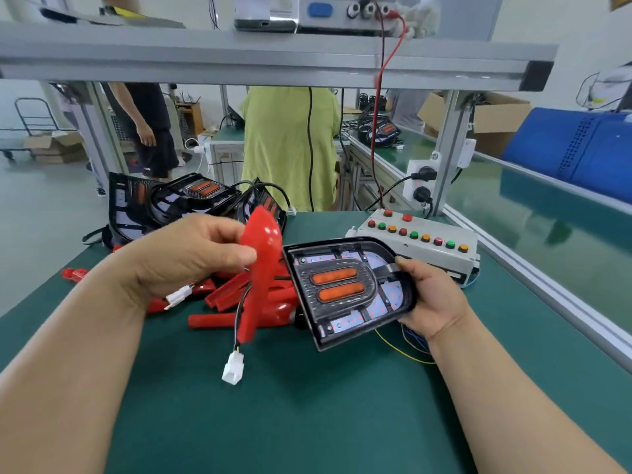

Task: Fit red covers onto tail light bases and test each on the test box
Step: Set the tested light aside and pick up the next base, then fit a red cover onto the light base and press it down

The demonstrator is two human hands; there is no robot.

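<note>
The left hand pinches a glossy red plastic tail light cover edge-on between thumb and fingers. Just beside it, the right hand grips the rim of a black tail light base with two orange lenses, tilted up. Beyond the right fingers sits the grey test box with coloured buttons, on the green table mat.

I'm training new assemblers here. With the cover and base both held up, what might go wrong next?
The dangling white connector and its wire could get pinched as the red cover in the left hand closes onto the base. The right hand grips only the base's edge, so it may slip.
</note>
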